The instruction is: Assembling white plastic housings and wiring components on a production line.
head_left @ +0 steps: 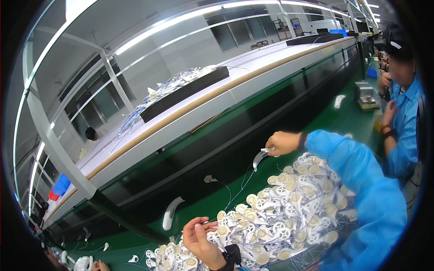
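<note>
My right hand (284, 143), in a blue sleeve, reaches forward over the green surface with its fingers pinched on a small white plastic part (268, 150). A curved white plastic shell (259, 160) lies right under those fingertips; whether it touches the held part I cannot tell. My left hand (199, 241), with a black band at the wrist, hovers at the edge of a big pile of white plastic parts with cream discs and thin wires (289, 210). Its fingers are loosely bent and apart, with nothing visible in them. Beyond it rests another curved white shell (172, 213).
One wired part with a round disc (209, 179) lies on the green belt (244, 185). A raised shelf holds a black tray (185, 95) heaped with wired white parts. At the right, a co-worker in blue (404, 113) stands near a metal block (365, 95). Another person's hand (100, 265) shows lower left.
</note>
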The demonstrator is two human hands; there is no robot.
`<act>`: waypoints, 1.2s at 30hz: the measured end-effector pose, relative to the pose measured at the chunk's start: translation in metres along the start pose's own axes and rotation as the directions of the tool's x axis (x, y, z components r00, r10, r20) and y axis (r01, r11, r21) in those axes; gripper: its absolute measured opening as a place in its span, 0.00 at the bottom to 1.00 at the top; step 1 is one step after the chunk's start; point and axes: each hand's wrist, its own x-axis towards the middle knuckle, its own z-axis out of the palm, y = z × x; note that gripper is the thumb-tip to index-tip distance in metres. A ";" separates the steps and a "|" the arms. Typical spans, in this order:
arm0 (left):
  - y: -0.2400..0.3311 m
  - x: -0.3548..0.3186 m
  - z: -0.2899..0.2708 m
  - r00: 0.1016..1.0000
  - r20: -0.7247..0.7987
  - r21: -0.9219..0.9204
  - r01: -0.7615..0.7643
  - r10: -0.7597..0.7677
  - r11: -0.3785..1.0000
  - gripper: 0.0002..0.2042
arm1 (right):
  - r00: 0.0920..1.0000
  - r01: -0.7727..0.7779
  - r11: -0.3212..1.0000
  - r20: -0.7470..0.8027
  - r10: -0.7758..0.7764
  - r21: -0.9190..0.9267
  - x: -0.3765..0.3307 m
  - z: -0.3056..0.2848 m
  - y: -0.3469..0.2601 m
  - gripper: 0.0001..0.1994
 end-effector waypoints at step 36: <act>0.044 -0.022 0.006 0.578 0.734 0.551 -0.198 -0.357 0.811 0.06 | 0.869 0.402 0.774 0.062 -0.491 0.488 -0.183 -0.038 -0.125 0.25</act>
